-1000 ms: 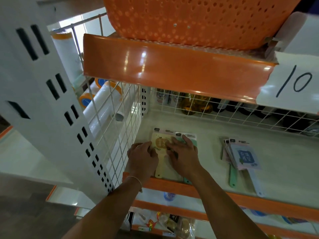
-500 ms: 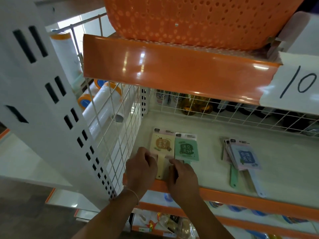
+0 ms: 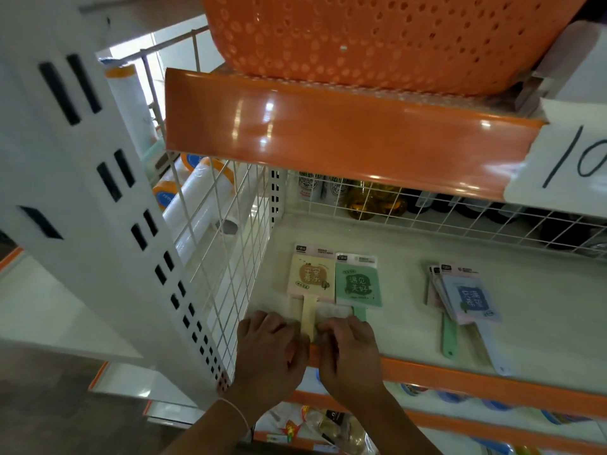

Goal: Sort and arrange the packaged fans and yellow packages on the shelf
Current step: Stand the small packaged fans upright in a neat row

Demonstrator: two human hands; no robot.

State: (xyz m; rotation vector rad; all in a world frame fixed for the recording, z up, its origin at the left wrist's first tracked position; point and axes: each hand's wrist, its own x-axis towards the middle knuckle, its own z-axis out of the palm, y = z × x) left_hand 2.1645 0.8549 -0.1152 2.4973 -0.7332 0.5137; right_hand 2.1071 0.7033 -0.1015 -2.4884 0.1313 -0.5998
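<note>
A yellow packaged fan point(image 3: 310, 274) and a green packaged fan point(image 3: 358, 284) lie flat side by side at the left of the cream shelf point(image 3: 394, 323), handles toward the front edge. My left hand point(image 3: 271, 349) and my right hand point(image 3: 351, 353) sit at that edge with curled fingers, one on each side of the yellow fan's handle point(image 3: 308, 315), pinching it and its clear wrap. The green handle's lower end is hidden under my right hand. A stack of packaged fans point(image 3: 466, 297), blue on top, lies to the right.
A white wire grid point(image 3: 223, 257) walls the shelf's left side, with plastic rolls point(image 3: 197, 205) behind it. A wire rail with bottles point(image 3: 371, 201) runs along the back. An orange shelf lip point(image 3: 345, 136) and an orange basket point(image 3: 377, 37) hang overhead.
Both hands slid back from the fan faces to the front edge, uncovering the yellow and green fans, and now flank the yellow handle. The right stack has not moved.
</note>
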